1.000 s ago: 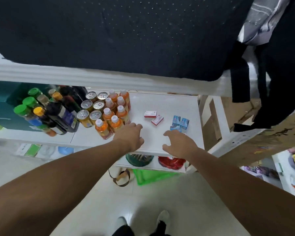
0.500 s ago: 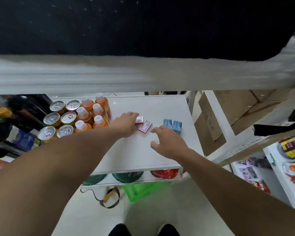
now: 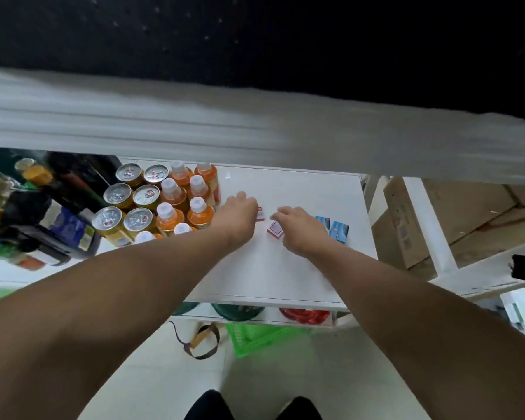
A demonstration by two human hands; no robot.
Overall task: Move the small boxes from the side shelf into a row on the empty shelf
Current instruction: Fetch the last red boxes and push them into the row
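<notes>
Bottom of frame: floor tiles, dark shoe tips, a green basket [image 3: 255,336] under the lower shelf

Mid frame: both forearms reach up onto the white shelf [image 3: 270,274]

Left hand [image 3: 240,213], centre: fingers curled over the far red-and-white box [image 3: 260,214], only its edge showing; grip looks closed on it, though contact is hidden

Right hand [image 3: 300,228]: fingers stretched loose above the near red-and-white box [image 3: 275,230], grip wide, holding nothing

Just right of that hand: two blue boxes [image 3: 334,228] upright, side by side, touching

Left of centre: orange bottles [image 3: 181,201] and cans [image 3: 134,201] crowd the shelf

Progress, my judgement: four boxes are here, blue pair aligned, red pair not yet squared into the row. Side shelf not identifiable, so what remains is unknown
</notes>
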